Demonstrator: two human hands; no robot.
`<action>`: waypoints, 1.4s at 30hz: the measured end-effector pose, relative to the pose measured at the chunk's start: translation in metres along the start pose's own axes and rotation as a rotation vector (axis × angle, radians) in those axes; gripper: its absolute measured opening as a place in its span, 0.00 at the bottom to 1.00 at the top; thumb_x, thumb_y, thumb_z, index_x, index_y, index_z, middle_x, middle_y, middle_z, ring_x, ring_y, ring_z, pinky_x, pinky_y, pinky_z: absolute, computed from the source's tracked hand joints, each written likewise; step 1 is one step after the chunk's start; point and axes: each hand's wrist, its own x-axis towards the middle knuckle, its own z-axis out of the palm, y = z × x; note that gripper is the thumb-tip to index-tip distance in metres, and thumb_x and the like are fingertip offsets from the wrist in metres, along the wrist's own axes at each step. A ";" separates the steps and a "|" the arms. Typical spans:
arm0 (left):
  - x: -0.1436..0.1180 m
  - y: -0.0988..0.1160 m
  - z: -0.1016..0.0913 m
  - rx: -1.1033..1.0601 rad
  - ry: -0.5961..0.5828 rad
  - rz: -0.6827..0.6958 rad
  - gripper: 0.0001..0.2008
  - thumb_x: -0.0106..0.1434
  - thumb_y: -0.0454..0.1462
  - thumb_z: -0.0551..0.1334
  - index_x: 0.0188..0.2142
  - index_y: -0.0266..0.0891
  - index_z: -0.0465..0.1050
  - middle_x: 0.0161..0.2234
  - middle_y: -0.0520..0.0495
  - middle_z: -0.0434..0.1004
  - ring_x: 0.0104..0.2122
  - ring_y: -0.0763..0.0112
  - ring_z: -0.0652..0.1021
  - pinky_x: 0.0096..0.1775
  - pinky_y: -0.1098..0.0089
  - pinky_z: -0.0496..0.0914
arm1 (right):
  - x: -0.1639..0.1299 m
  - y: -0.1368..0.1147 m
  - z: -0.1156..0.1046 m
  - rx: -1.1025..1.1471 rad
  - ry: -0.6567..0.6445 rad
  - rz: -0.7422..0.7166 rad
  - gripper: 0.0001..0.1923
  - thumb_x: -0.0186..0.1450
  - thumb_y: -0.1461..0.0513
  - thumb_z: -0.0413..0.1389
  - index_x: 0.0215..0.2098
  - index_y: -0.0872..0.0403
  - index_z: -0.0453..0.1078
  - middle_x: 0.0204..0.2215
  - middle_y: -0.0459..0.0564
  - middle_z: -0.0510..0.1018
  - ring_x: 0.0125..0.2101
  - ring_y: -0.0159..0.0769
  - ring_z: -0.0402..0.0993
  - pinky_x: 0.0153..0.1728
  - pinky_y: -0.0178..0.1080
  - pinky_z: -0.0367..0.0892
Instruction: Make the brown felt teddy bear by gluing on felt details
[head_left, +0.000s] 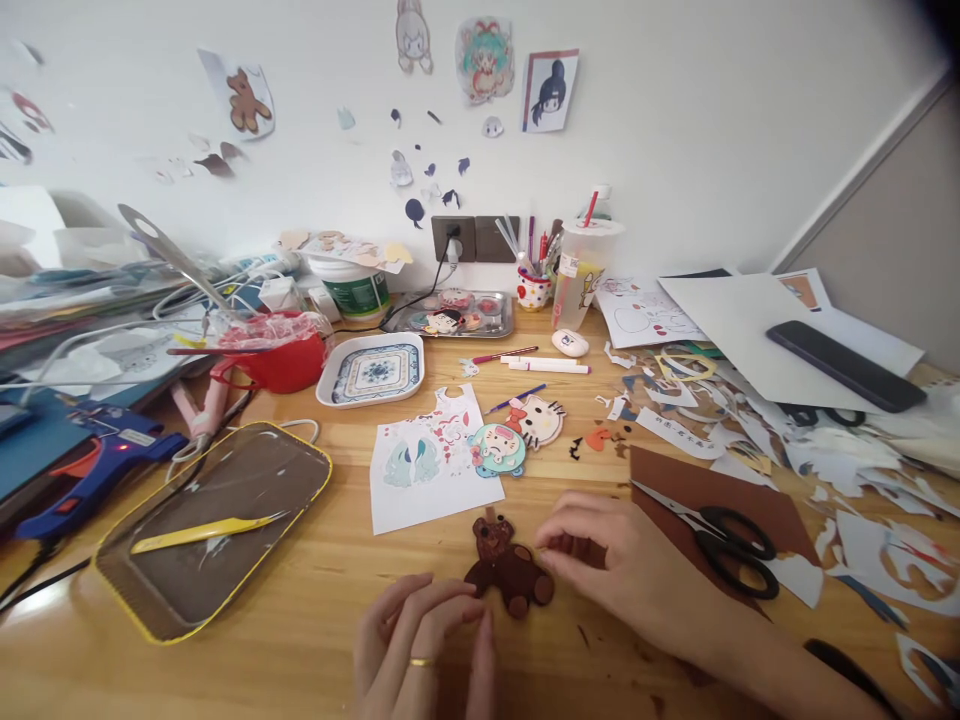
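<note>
bear cutout (508,570) between hands, scissors (724,545) right.

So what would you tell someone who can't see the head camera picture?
Two hands, left hand and right hand, touch a brown paper bear on a messy wooden desk. Black scissors lie to the right, a tray to the left.

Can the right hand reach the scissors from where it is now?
Probably yes. The right hand rests at the brown bear, and the scissors lie just beside it on brown paper, uncovered. Nothing stands between them. Its fingers seem busy with the bear, though.
</note>
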 end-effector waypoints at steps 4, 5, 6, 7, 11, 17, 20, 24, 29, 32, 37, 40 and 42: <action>0.000 -0.013 -0.005 0.085 -0.062 0.042 0.10 0.52 0.31 0.63 0.35 0.38 0.68 0.30 0.48 0.75 0.35 0.64 0.69 0.38 0.66 0.64 | 0.005 0.003 0.009 -0.011 0.058 -0.044 0.07 0.60 0.66 0.51 0.31 0.52 0.70 0.30 0.45 0.72 0.31 0.31 0.67 0.31 0.32 0.61; 0.001 -0.015 -0.006 0.100 -0.084 0.053 0.10 0.52 0.32 0.63 0.36 0.37 0.68 0.31 0.47 0.75 0.35 0.65 0.69 0.37 0.66 0.65 | 0.005 0.004 0.012 -0.018 0.058 -0.051 0.07 0.60 0.66 0.51 0.31 0.52 0.70 0.30 0.45 0.72 0.30 0.31 0.67 0.31 0.32 0.61; 0.003 -0.017 -0.006 0.111 -0.106 0.054 0.11 0.52 0.32 0.63 0.37 0.37 0.68 0.32 0.48 0.75 0.35 0.65 0.69 0.37 0.67 0.65 | 0.006 0.004 0.014 -0.024 0.054 -0.055 0.07 0.60 0.66 0.51 0.32 0.52 0.71 0.30 0.45 0.72 0.30 0.30 0.67 0.31 0.32 0.61; 0.005 -0.017 -0.006 0.117 -0.126 0.053 0.11 0.53 0.32 0.62 0.37 0.38 0.69 0.32 0.48 0.75 0.35 0.66 0.69 0.37 0.67 0.66 | 0.006 0.004 0.015 -0.029 0.049 -0.058 0.07 0.60 0.66 0.51 0.32 0.51 0.71 0.29 0.45 0.72 0.30 0.30 0.67 0.31 0.32 0.61; 0.017 -0.011 -0.003 0.146 -0.179 0.024 0.11 0.55 0.33 0.61 0.39 0.41 0.69 0.32 0.50 0.75 0.35 0.65 0.69 0.36 0.68 0.68 | 0.006 0.003 0.018 -0.049 0.026 -0.045 0.07 0.60 0.66 0.51 0.30 0.51 0.70 0.29 0.44 0.71 0.29 0.29 0.67 0.30 0.31 0.61; 0.030 0.001 0.007 0.165 -0.243 -0.034 0.08 0.57 0.32 0.58 0.36 0.44 0.71 0.31 0.50 0.73 0.36 0.63 0.68 0.33 0.67 0.70 | 0.008 0.002 0.018 -0.075 0.021 -0.019 0.07 0.60 0.66 0.51 0.31 0.51 0.70 0.28 0.45 0.71 0.30 0.31 0.67 0.31 0.32 0.61; 0.032 0.003 0.010 0.209 -0.280 -0.037 0.07 0.57 0.31 0.57 0.34 0.41 0.71 0.30 0.48 0.73 0.37 0.61 0.68 0.33 0.64 0.69 | 0.009 0.002 0.018 -0.078 0.025 -0.026 0.07 0.60 0.67 0.51 0.30 0.52 0.70 0.29 0.45 0.72 0.30 0.31 0.67 0.32 0.32 0.61; 0.033 0.005 0.012 0.205 -0.328 -0.045 0.05 0.57 0.32 0.57 0.33 0.41 0.71 0.29 0.49 0.72 0.36 0.60 0.67 0.33 0.63 0.69 | 0.008 0.004 0.020 -0.081 0.036 -0.032 0.07 0.59 0.67 0.51 0.29 0.52 0.70 0.28 0.44 0.72 0.30 0.30 0.67 0.31 0.32 0.61; 0.036 0.006 0.014 0.178 -0.353 -0.064 0.06 0.58 0.32 0.56 0.32 0.42 0.70 0.29 0.51 0.73 0.35 0.62 0.67 0.34 0.64 0.67 | 0.006 0.005 0.021 -0.070 0.053 -0.048 0.07 0.59 0.68 0.52 0.29 0.52 0.70 0.28 0.43 0.72 0.30 0.30 0.67 0.32 0.31 0.61; 0.036 0.001 0.008 0.160 -0.312 -0.057 0.05 0.58 0.33 0.57 0.33 0.43 0.70 0.29 0.52 0.74 0.34 0.64 0.67 0.34 0.66 0.67 | 0.006 0.006 0.019 -0.044 0.054 -0.056 0.06 0.59 0.67 0.52 0.30 0.51 0.70 0.28 0.43 0.72 0.30 0.29 0.67 0.32 0.31 0.61; 0.028 -0.021 -0.015 0.226 -0.195 -0.017 0.06 0.57 0.36 0.59 0.36 0.41 0.69 0.30 0.53 0.76 0.34 0.66 0.67 0.34 0.70 0.65 | 0.012 0.005 0.007 -0.134 0.129 -0.086 0.08 0.61 0.67 0.50 0.32 0.53 0.71 0.29 0.45 0.73 0.31 0.30 0.68 0.32 0.32 0.61; 0.017 -0.032 -0.025 0.195 -0.263 0.004 0.06 0.58 0.36 0.58 0.36 0.41 0.69 0.31 0.54 0.77 0.34 0.67 0.68 0.34 0.72 0.66 | 0.019 0.002 0.003 -0.278 0.104 -0.145 0.09 0.63 0.66 0.48 0.33 0.54 0.71 0.29 0.47 0.72 0.31 0.33 0.67 0.32 0.34 0.61; 0.011 -0.035 -0.027 0.138 -0.318 -0.002 0.05 0.58 0.36 0.58 0.36 0.41 0.69 0.31 0.54 0.77 0.33 0.68 0.69 0.34 0.73 0.67 | 0.027 0.001 0.002 -0.355 0.045 -0.206 0.11 0.64 0.66 0.47 0.35 0.55 0.71 0.30 0.48 0.72 0.32 0.34 0.67 0.32 0.35 0.61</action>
